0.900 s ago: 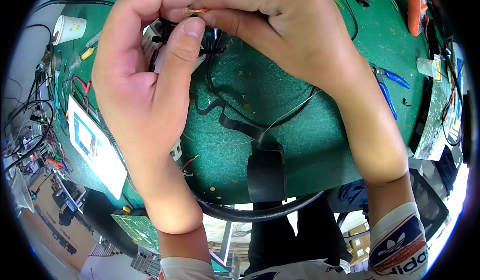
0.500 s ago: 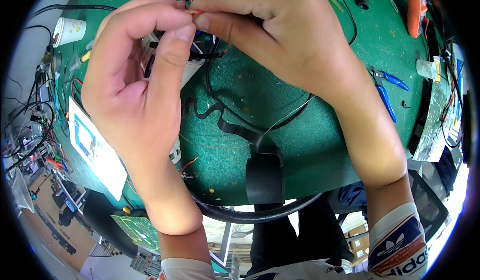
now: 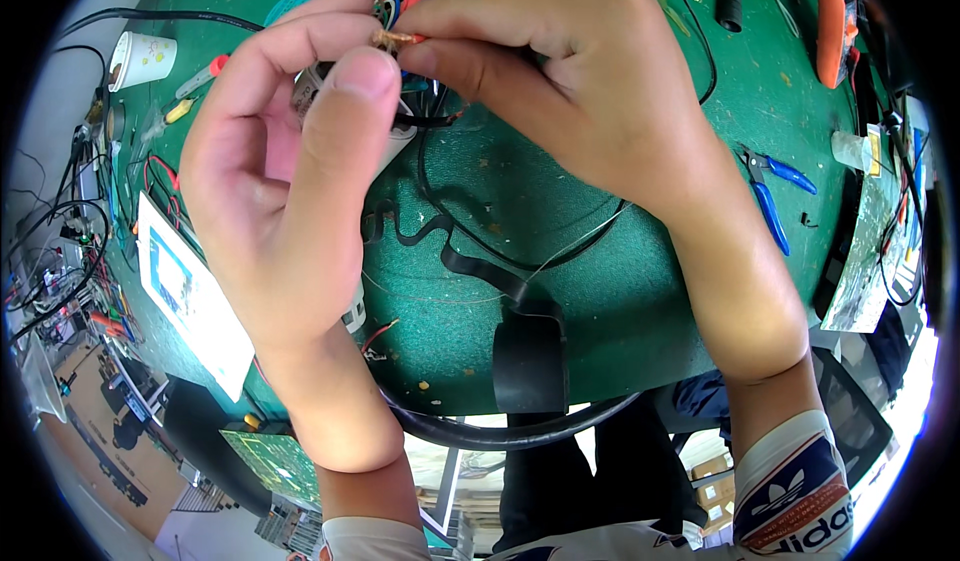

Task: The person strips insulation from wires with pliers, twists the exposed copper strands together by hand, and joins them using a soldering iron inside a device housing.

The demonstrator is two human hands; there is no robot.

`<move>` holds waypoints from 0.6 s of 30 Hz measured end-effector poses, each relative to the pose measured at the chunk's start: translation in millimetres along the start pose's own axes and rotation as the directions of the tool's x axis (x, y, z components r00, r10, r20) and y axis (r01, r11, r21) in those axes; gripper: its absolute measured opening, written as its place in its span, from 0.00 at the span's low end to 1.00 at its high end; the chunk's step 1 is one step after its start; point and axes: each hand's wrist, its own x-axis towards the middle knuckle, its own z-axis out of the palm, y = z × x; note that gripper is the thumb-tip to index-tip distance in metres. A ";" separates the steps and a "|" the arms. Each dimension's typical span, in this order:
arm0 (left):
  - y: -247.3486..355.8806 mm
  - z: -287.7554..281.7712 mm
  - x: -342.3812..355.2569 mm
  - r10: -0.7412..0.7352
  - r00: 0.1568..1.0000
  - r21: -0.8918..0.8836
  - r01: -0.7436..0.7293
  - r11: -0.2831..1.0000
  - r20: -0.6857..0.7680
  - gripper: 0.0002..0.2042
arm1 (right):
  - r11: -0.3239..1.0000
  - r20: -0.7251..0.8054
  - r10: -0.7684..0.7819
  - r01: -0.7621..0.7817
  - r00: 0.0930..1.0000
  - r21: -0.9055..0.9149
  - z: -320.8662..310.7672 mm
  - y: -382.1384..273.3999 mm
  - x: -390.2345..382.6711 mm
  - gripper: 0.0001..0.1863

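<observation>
My right hand (image 3: 585,91) pinches a red wire (image 3: 420,38) between thumb and forefinger. From the pinch a bare copper end (image 3: 393,39) sticks out toward my left hand (image 3: 300,201). My left thumb and forefinger stand slightly apart around the tip of those strands, and the other fingers are loosely curled. Beneath the hands lies a black cable (image 3: 430,121) with a stripped end, next to a pale grey casing (image 3: 397,149) mostly hidden by my left hand. Several thin coloured wires rise just beyond the fingertips.
Blue-handled cutters (image 3: 768,201) lie right of my right forearm. A black strap (image 3: 530,361) runs down the green table (image 3: 460,341). A paper cup (image 3: 143,61) and a white sheet (image 3: 190,296) are at the left. An orange tool (image 3: 828,26) rests at the far right.
My left thumb has parted from its forefinger and moved down a little, baring the copper end. Both hands have shifted slightly; the right still pinches the red wire.
</observation>
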 end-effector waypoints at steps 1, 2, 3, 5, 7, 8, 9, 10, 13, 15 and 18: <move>-2.1 -2.4 0.4 0.008 1.000 0.039 -0.009 0.999 0.017 0.09 | 0.999 0.022 0.003 -0.002 1.000 -0.053 1.6 -2.0 -0.3 0.03; -3.0 -3.7 0.5 0.016 0.999 0.078 -0.018 0.997 0.035 0.09 | 0.998 0.020 0.003 -0.002 1.000 -0.065 3.6 -0.9 -1.0 0.03; -2.4 -3.6 0.5 -0.005 0.999 0.091 0.002 0.996 0.035 0.09 | 0.997 0.018 0.004 -0.002 1.000 -0.079 5.1 0.1 -1.8 0.03; -0.3 -3.0 0.6 -0.037 0.999 0.108 0.034 0.994 0.030 0.08 | 0.999 -0.022 -0.005 0.004 1.000 -0.037 8.2 5.7 -5.5 0.04; 0.9 -2.9 -0.1 -0.053 0.999 0.113 0.052 0.992 0.011 0.07 | 1.000 -0.035 -0.019 0.019 0.999 -0.006 6.7 0.9 -2.8 0.05; 1.5 -2.6 -0.4 -0.056 0.998 0.111 0.056 0.992 -0.001 0.07 | 1.000 -0.026 -0.028 0.028 0.999 0.007 5.9 1.2 -2.6 0.05; 5.7 -1.5 0.3 -0.058 0.998 0.088 0.055 0.995 0.035 0.07 | 0.999 -0.016 -0.034 0.035 0.999 0.016 3.6 1.5 -2.8 0.05; 13.0 -0.9 1.2 -0.060 0.996 0.065 0.055 0.996 0.070 0.06 | 0.999 0.004 -0.041 0.041 0.999 0.029 2.0 7.2 -4.0 0.05; 14.0 -4.7 0.5 0.001 0.985 -0.103 0.017 0.995 0.171 0.05 | 0.997 -0.030 -0.058 0.060 0.998 0.047 6.2 8.5 -4.4 0.05; 11.7 -6.2 0.4 0.032 0.980 -0.176 0.002 0.984 0.194 0.05 | 0.997 -0.078 -0.060 0.063 0.995 0.035 10.7 4.5 -4.0 0.04; 8.8 -6.0 1.0 0.030 0.981 -0.173 0.003 0.985 0.190 0.05 | 0.998 -0.097 -0.058 0.057 0.994 -0.009 12.7 -0.2 -3.5 0.04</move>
